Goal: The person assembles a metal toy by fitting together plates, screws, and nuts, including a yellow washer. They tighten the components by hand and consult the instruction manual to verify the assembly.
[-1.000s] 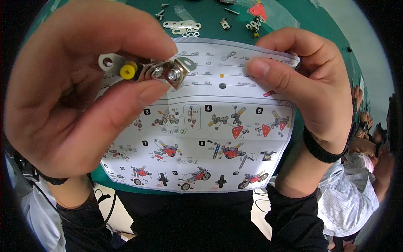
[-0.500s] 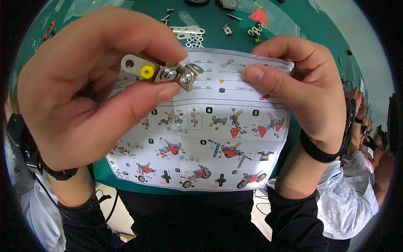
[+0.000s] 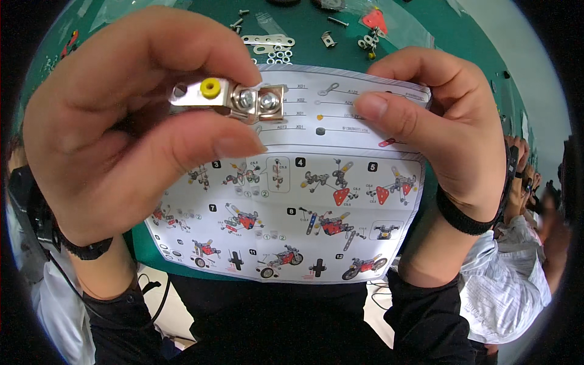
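Observation:
Between the thumb and index finger of my left hand (image 3: pixel 115 128) is a small metal bracket assembly (image 3: pixel 255 102). It has two round screw heads side by side, a yellow ring-shaped piece and a flat tab with a hole. My right hand (image 3: pixel 432 121) pinches the upper right edge of a printed instruction sheet (image 3: pixel 292 155), thumb on the front. The sheet faces me below the assembly, with numbered step drawings of a model motorcycle and a parts list on top. My left hand hides part of its left side.
On the green table (image 3: pixel 304 55) beyond the sheet lie perforated metal strips (image 3: pixel 267 41), several nuts (image 3: pixel 280 56), a bolt (image 3: pixel 337 21), a small bracket (image 3: pixel 328 40) and a red triangular plate (image 3: pixel 375 22) beside joined metal parts (image 3: pixel 368 42). Other people's arms (image 3: pixel 517 164) are at the far right.
The bracket assembly has turned in my left fingers, so its two screw heads now sit level and face me. The sheet has shifted slightly, its lower edge a little lower.

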The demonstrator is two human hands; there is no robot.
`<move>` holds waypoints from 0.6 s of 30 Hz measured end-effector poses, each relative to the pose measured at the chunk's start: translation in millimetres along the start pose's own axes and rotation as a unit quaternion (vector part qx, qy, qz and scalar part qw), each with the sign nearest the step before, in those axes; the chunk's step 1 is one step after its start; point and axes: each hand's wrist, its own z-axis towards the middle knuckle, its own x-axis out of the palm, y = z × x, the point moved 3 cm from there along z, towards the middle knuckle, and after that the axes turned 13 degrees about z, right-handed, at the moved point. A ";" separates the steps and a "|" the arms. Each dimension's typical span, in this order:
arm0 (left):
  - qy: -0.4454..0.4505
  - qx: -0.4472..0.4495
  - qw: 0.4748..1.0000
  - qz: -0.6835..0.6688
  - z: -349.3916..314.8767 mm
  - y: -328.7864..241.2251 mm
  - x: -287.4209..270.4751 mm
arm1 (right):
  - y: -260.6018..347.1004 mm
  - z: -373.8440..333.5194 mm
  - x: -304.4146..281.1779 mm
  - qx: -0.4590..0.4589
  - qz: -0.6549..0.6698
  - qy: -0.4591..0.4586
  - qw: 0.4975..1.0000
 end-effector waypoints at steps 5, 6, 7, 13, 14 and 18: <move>0.008 -0.002 1.000 0.007 0.7 0.5 0.0 | 0.7 0.8 2.5 0.001 0.001 0.005 1.000; 0.022 0.041 0.998 0.030 3.6 -1.5 -0.4 | 1.1 0.7 1.8 0.001 0.000 0.004 1.000; 0.036 0.084 0.994 0.053 5.6 -4.2 -0.9 | 0.9 0.8 1.1 0.000 -0.012 0.008 1.000; 0.002 0.020 1.000 0.003 4.9 -0.2 2.4 | -10.6 10.4 2.0 0.005 -0.124 0.021 0.992; 0.002 0.020 1.000 0.005 5.1 -2.5 1.7 | -11.9 11.8 3.7 0.000 -0.158 0.024 0.987; -0.033 0.021 0.999 -0.016 7.8 2.6 6.8 | -15.5 14.7 5.3 -0.043 -0.249 0.017 0.967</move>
